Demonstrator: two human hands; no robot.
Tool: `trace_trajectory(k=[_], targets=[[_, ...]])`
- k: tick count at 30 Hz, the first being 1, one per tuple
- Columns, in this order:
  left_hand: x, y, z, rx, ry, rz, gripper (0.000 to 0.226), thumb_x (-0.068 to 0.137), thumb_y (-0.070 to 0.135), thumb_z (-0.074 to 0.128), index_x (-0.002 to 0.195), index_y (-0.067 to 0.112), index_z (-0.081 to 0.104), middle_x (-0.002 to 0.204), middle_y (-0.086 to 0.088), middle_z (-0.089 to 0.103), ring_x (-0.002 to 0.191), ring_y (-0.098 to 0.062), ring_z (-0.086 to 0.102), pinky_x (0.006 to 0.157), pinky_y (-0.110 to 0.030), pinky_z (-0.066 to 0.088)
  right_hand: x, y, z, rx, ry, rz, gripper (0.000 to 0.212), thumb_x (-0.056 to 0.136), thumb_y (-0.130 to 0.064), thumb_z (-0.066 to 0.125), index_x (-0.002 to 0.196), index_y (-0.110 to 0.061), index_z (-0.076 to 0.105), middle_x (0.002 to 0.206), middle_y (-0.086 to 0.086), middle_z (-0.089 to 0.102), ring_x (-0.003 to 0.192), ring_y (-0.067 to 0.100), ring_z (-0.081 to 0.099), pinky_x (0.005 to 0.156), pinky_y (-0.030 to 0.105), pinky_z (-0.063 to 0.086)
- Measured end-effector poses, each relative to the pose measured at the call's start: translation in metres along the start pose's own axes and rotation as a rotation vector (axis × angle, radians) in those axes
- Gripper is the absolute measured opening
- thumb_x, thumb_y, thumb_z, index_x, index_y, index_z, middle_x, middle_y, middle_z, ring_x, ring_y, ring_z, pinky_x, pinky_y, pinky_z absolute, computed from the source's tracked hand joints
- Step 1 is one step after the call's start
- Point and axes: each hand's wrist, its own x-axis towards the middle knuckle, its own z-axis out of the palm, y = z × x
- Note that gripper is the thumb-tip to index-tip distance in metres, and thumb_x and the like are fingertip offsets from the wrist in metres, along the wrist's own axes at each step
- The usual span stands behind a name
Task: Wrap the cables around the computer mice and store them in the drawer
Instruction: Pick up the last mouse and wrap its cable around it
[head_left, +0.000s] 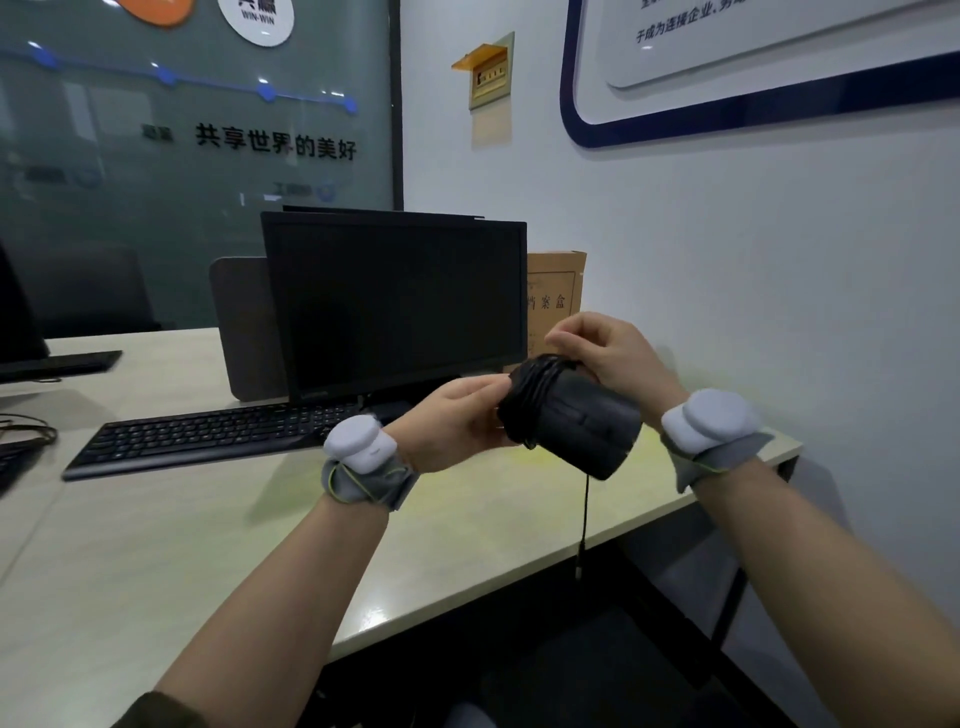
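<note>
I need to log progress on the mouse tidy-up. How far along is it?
Done: most of the black cable is coiled around the black computer mouse. In hand: the left hand holds the mouse while the right hand pinches the coil; a short tail with the plug hangs below the desk edge. Left: wrapping that tail and storing it; no drawer is in view.

Black mouse held above desk, cable coiled round; plug end dangling, seemingly.

A pale desk fills the six-to-nine o'clock area, a dark monitor and keyboard stand near centre, a glass partition sits at eleven, and a white wall at two.
</note>
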Motion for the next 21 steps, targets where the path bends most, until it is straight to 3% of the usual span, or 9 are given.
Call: trace_trajectory(k=[3, 6, 10, 13, 16, 19, 21], targets=[[0.006, -0.002, 0.004, -0.217, 0.096, 0.060, 0.031, 0.081, 0.031, 0.047, 0.089, 0.012, 0.071, 0.085, -0.004, 0.068, 0.075, -0.016, 0.067, 0.070, -0.027, 0.057, -0.014, 0.009, 0.018, 0.036, 0.033, 0.057, 0.035, 0.092, 0.004, 0.044, 0.072, -0.024, 0.049, 0.071, -0.006, 0.051, 0.050, -0.011, 0.056, 0.051, 0.007, 0.044], [0.013, -0.001, 0.002, -0.292, 0.227, 0.196, 0.028, 0.091, 0.024, 0.042, 0.096, 0.007, 0.064, 0.089, -0.008, 0.066, 0.083, -0.022, 0.062, 0.071, -0.025, 0.057, -0.017, 0.013, 0.032, 0.098, 0.036, 0.095, 0.038, 0.096, -0.005, 0.035, 0.063, -0.015, 0.050, 0.049, -0.002, 0.049, 0.035, 0.005, 0.041, 0.041, 0.020, 0.031], [0.020, 0.002, -0.014, -0.388, 0.511, 0.337, 0.021, 0.097, 0.019, 0.040, 0.097, 0.007, 0.058, 0.086, -0.006, 0.068, 0.079, -0.016, 0.068, 0.073, -0.022, 0.057, -0.016, 0.019, 0.041, -0.011, -0.135, 0.266, 0.025, 0.099, -0.022, 0.037, 0.093, -0.011, 0.058, 0.055, 0.001, 0.049, 0.041, 0.012, 0.039, 0.040, 0.018, 0.033], [0.019, 0.000, -0.031, -0.172, 0.697, 0.320, 0.022, 0.096, 0.019, 0.045, 0.111, 0.006, 0.056, 0.095, -0.005, 0.062, 0.089, -0.013, 0.060, 0.073, -0.016, 0.052, -0.021, 0.022, 0.041, -0.217, -0.210, 0.229, 0.021, 0.096, -0.025, 0.044, 0.101, -0.015, 0.062, 0.055, -0.004, 0.050, 0.042, 0.007, 0.042, 0.042, 0.016, 0.036], [0.014, -0.008, -0.045, 0.119, 0.819, 0.221, 0.035, 0.094, 0.020, 0.049, 0.126, 0.006, 0.052, 0.098, -0.002, 0.060, 0.090, -0.010, 0.057, 0.073, -0.016, 0.047, -0.020, 0.015, 0.039, -0.464, -0.182, 0.064, 0.022, 0.094, -0.029, 0.048, 0.103, -0.020, 0.066, 0.056, -0.015, 0.047, 0.045, 0.000, 0.042, 0.044, 0.012, 0.029], [0.010, -0.011, -0.046, 0.361, 0.763, 0.130, 0.034, 0.094, 0.021, 0.049, 0.124, 0.005, 0.054, 0.084, 0.004, 0.058, 0.074, -0.004, 0.055, 0.064, -0.012, 0.046, -0.018, 0.001, 0.035, -0.587, -0.153, -0.094, 0.024, 0.093, -0.022, 0.043, 0.106, -0.024, 0.064, 0.061, -0.021, 0.047, 0.047, -0.006, 0.047, 0.043, 0.011, 0.034], [0.007, -0.009, -0.045, 0.497, 0.673, 0.067, 0.033, 0.095, 0.024, 0.048, 0.123, 0.009, 0.056, 0.090, 0.002, 0.061, 0.082, -0.007, 0.059, 0.071, -0.015, 0.049, -0.015, -0.003, 0.031, -0.656, -0.087, -0.172, 0.024, 0.094, -0.020, 0.040, 0.106, -0.024, 0.061, 0.061, -0.020, 0.047, 0.047, -0.001, 0.046, 0.042, 0.016, 0.029]])
